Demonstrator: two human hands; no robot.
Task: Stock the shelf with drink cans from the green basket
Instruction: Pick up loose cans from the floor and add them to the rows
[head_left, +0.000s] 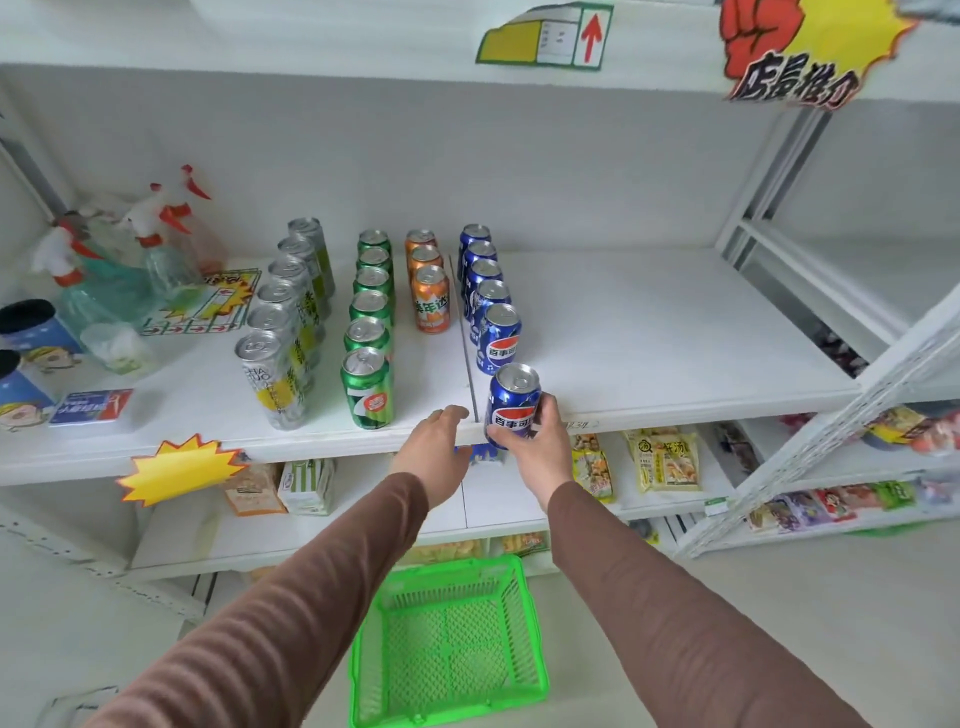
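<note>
Blue can (511, 405) gripped by right hand (537, 449) — left hand (434, 452) open, empty.

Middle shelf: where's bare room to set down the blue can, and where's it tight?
Free: the wide white shelf board right of the blue can row, out to the white upright. Also the front gap below the short orange can row.
Crowded: left end, around the clear spray bottles. Right hand holds the blue cola can.

A blue can (511, 405) with a red-white-blue emblem is gripped; silver-yellow, green and orange cans (430, 296) are ranged leftward.
</note>
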